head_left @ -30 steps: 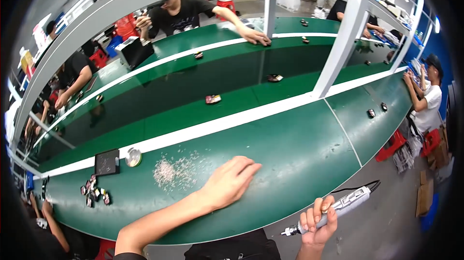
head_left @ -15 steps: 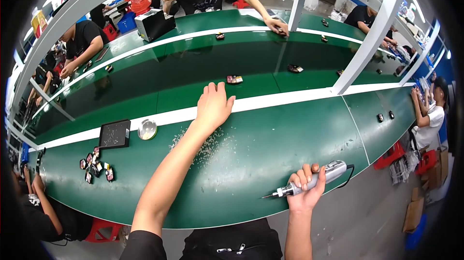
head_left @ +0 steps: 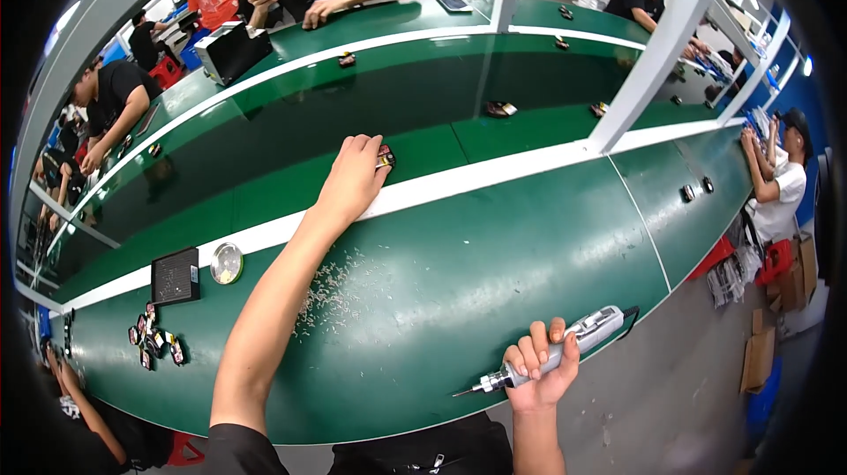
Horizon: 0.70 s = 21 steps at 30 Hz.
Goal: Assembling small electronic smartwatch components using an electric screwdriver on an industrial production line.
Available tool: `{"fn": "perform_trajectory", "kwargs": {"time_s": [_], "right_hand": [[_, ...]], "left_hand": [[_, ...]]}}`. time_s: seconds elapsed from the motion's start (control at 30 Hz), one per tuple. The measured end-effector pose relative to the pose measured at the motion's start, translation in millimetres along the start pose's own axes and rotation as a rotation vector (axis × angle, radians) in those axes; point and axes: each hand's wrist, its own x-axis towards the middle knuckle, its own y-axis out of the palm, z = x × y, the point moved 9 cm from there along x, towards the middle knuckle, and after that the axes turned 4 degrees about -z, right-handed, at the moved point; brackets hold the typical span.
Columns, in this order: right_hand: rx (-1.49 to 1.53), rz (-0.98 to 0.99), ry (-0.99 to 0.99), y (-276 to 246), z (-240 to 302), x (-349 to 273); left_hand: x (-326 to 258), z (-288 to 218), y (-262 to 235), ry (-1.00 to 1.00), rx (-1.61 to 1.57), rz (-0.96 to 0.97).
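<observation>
My left hand (head_left: 353, 177) stretches far forward over the white stripe onto the dark green belt (head_left: 291, 135). Its fingertips rest on a small dark part (head_left: 386, 157) with red and yellow bits; whether the fingers grip it I cannot tell. Near the bench's front edge, my right hand (head_left: 540, 367) is shut on a grey electric screwdriver (head_left: 565, 347), its bit pointing left. A patch of several small loose screws (head_left: 340, 290) lies on the green bench (head_left: 494, 254) under my left forearm.
At the left stand a black tray (head_left: 175, 276), a round metal dish (head_left: 227, 263) and a cluster of small dark parts (head_left: 154, 344). More parts (head_left: 499, 109) ride the belt. A white post (head_left: 653, 43) rises at right. Other people work along the far side and at both ends.
My left hand has reached from the screw patch forward over the white stripe to a part on the belt. The right hand keeps the screwdriver near the front edge.
</observation>
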Motion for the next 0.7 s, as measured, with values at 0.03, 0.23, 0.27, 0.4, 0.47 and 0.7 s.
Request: {"fn": "perform_trajectory", "kwargs": {"time_s": [0.03, 0.23, 0.27, 0.4, 0.47, 0.7], "right_hand": [[-0.005, 0.022, 0.025, 1.6, -0.8, -1.6], [-0.096, 0.033, 0.059, -5.6, 5.0, -35.1], [-0.104, 0.042, 0.075, -2.8, 3.0, -40.5], [-0.181, 0.031, 0.072, -4.0, -1.5, -62.0], [-0.237, 0.025, 0.085, -5.9, -7.9, -70.2], [-0.264, -0.038, 0.116, -9.7, -23.8, -83.4]], "left_hand": [[-11.3, -24.4, -4.2, 0.046, -0.065, 0.028], [-127.2, -183.6, -22.4, 0.421, -0.387, 0.330], [-146.2, -195.8, -22.7, 0.450, -0.369, 0.383], [-190.6, -223.4, -14.8, 0.593, -0.258, 0.384], [-191.1, -223.5, -15.3, 0.507, -0.404, 0.410], [-196.7, -235.6, -20.9, 0.542, -0.297, 0.302]]}}
